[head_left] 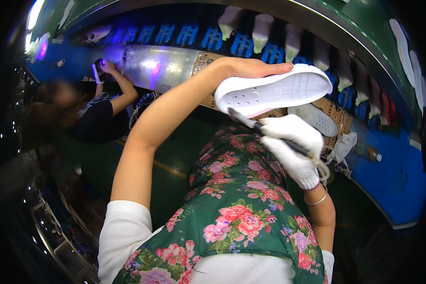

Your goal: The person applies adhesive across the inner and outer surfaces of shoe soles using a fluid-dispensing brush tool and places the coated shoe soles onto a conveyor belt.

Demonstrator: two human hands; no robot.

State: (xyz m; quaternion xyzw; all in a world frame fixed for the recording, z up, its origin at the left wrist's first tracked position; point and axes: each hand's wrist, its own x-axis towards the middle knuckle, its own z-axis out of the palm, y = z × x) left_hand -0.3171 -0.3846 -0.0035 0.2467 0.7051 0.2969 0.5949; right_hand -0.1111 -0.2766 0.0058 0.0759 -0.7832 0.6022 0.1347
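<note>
My bare left hand point(254, 69) grips a white shoe sole point(274, 93) from its far edge, thumb side along the rim; the rest of the fingers are hidden behind it. The sole is tilted so that its hollow inner face, with small round holes at the left part, shows. My right hand point(292, 144) wears a white knitted glove and is closed round a dark-handled brush point(245, 119). The brush tip meets or nearly meets the sole's near left edge; I cannot tell if it touches.
A grey sole-shaped piece point(317, 119) lies on cardboard point(335, 113) behind my glove. A crumpled white cloth point(343, 146) and a clear bottle point(371, 154) lie by the blue tabletop point(388, 177). Blue holders point(188, 34) and pale shoe parts point(262, 33) line the far side. A co-worker point(99, 113) sits left.
</note>
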